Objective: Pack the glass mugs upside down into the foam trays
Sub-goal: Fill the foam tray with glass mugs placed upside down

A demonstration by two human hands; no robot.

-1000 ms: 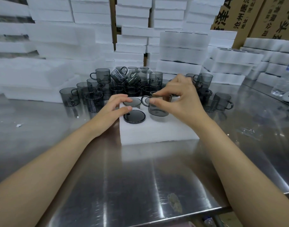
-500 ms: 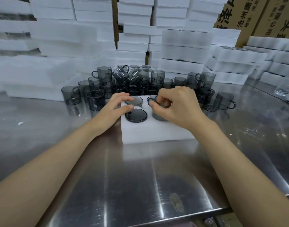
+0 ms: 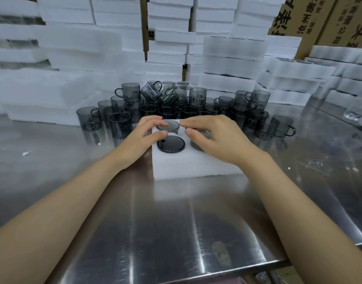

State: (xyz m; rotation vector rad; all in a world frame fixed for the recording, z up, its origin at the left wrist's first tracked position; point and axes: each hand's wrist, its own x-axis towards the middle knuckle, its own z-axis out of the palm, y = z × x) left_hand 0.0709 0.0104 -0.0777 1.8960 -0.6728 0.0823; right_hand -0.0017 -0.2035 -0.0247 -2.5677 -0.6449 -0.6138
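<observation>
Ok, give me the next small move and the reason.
Probably press the mug under the right hand down until flush with the tray. The palm hides most of it, so its seating can't be confirmed, while the two left mugs sit sunk in, bases up.

One foam tray (image 3: 188, 165) lies on the one tabletop (image 3: 176, 222). Three upturned mugs show in it: a rear mug (image 3: 168, 125), a front mug (image 3: 171, 144) and a third mug (image 3: 197, 144) half hidden under a hand; a fourth cannot be made out. Two hands are in view, the left hand (image 3: 144, 136) and the right hand (image 3: 213, 138). The loose mugs (image 3: 130, 95) behind overlap too much for an exact count, but there are well over twenty. The foam stacks (image 3: 167, 37) run to dozens of pieces. There are two cardboard boxes (image 3: 286, 15) and one bottle (image 3: 358, 103).
</observation>
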